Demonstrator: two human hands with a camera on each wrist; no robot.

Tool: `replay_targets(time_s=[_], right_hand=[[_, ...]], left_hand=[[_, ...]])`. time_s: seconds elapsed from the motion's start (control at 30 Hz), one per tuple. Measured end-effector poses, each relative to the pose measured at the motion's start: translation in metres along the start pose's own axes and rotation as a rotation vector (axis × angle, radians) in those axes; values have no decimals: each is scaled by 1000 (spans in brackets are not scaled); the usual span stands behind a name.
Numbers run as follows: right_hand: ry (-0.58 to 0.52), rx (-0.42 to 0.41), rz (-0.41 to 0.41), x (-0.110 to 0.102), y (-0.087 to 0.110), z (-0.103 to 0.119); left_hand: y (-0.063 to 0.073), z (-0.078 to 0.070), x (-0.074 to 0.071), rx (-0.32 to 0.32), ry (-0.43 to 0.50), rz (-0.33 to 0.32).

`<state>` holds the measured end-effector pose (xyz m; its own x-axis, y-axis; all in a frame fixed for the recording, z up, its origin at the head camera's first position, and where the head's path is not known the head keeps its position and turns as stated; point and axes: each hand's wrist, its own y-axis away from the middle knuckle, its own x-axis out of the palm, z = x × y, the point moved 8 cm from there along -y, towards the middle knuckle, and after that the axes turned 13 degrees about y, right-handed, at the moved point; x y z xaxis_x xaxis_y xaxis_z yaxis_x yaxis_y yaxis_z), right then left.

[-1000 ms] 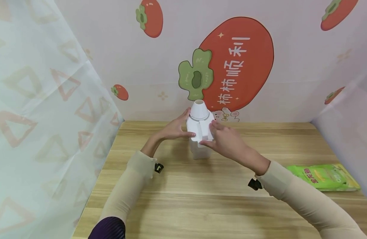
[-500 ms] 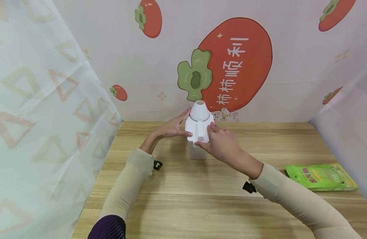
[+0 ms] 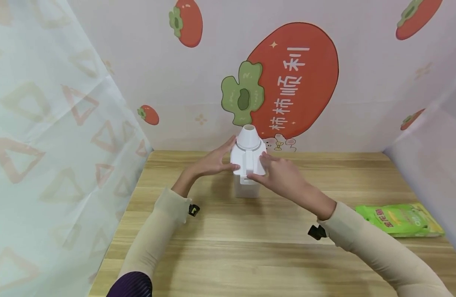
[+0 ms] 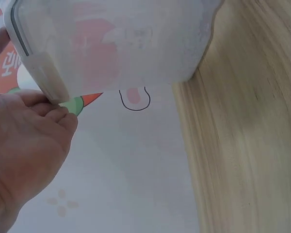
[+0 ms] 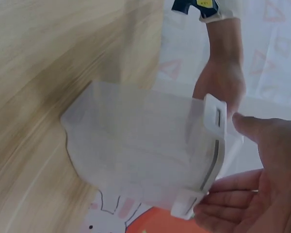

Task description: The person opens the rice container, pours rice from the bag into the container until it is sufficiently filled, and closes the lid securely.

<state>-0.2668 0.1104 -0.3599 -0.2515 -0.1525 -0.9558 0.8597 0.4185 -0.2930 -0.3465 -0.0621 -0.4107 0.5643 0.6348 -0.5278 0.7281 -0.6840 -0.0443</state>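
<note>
A translucent plastic storage container [image 3: 246, 190] stands upright near the back of the table. Its white lid [image 3: 237, 159] carries a raised bar and a cone-shaped cap [image 3: 248, 138] with an opening on top. My left hand [image 3: 213, 161] grips the lid's left side, thumb on the top near the front corner. In the left wrist view its curled fingers are at a side clip [image 4: 47, 77]. On the other side my right hand [image 3: 283, 175] holds the lid, thumb right at the front clip [image 5: 215, 114] and fingers at the right side clip [image 5: 186, 203].
A green packet [image 3: 400, 220] lies on the wooden table [image 3: 246, 264] at the right. Behind the container rises a wall [image 3: 190, 90] printed with persimmons. A patterned sheet [image 3: 57, 148] hangs along the left side.
My right hand has shifted slightly around the lid's front right, so more of the front clip shows. The container has turned a little to face me; my left hand has kept its hold.
</note>
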Motion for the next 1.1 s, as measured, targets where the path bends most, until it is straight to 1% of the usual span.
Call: replay_targets(time_s=[0.13,0.23,0.4,0.53,0.67,0.8,0.93,1.1], right_hand=[[-172,2,32,-3,-1,-16],[-274,-9,51,-3,-3,-31],[-370,-30,117,4,-7,-54],[-430,-16,184,15,-7,-67],[-517,-28,207,25,-8,-73],[-634,-54,208,34,-12,-76],[-753,-52,221,46,-16,-80],[-836,-54,219,55,-19,-81]], left_hand=[[4,-4,3,-3,-46,-2],[5,-7,6,-10,-70,-8],[8,-11,8,-14,-94,-29],[10,-14,10,-20,-111,-40],[11,-15,12,-27,-130,-55],[13,-18,12,-49,-153,-76],[15,-18,14,-66,-159,-83],[14,-16,17,-66,-160,-83]])
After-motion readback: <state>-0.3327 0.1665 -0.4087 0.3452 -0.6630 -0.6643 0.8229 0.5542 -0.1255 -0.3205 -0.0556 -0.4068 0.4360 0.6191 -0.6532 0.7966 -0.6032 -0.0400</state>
